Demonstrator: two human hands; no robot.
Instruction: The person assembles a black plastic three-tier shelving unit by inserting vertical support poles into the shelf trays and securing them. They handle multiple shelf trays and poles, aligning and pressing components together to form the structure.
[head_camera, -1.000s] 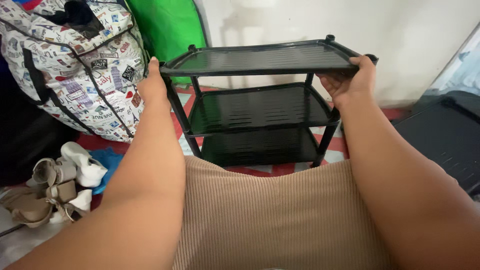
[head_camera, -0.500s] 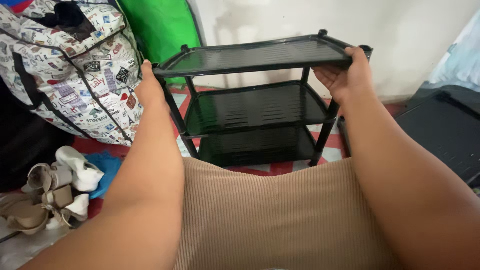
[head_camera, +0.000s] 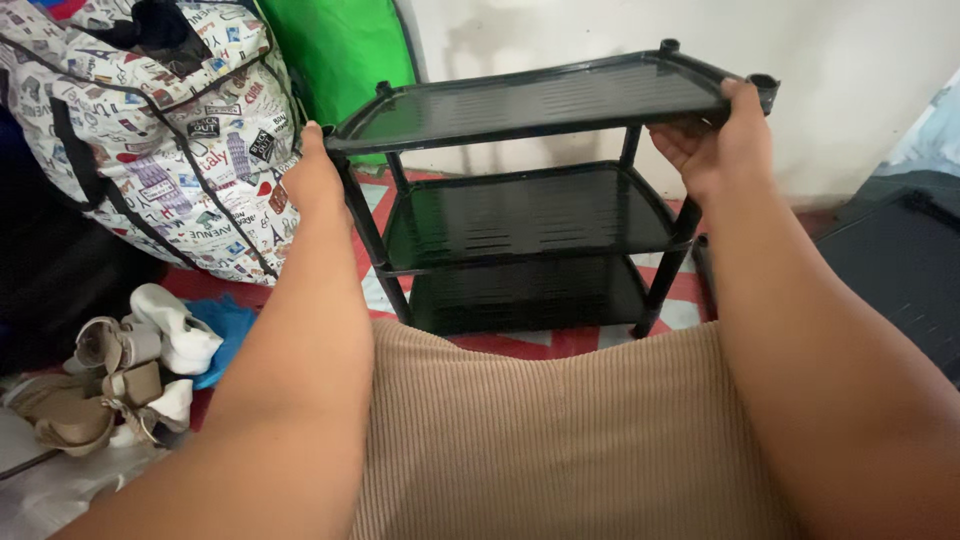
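Black three-tier rack (head_camera: 530, 200): held at twelve o'clock, now tilted and nearer. Top shelf gripped by left hand (head_camera: 312, 180) at ten o'clock, right hand (head_camera: 715, 145) at two. Repositioning judged underway beside patterned bag (head_camera: 150, 130).

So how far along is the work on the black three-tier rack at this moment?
Done: the black plastic three-tier rack stands assembled, all three shelves on their posts. In hand: the left hand and right hand grip opposite ends of its top shelf. Left: every shelf is bare, and the beige and white shoes lie heaped on the floor.
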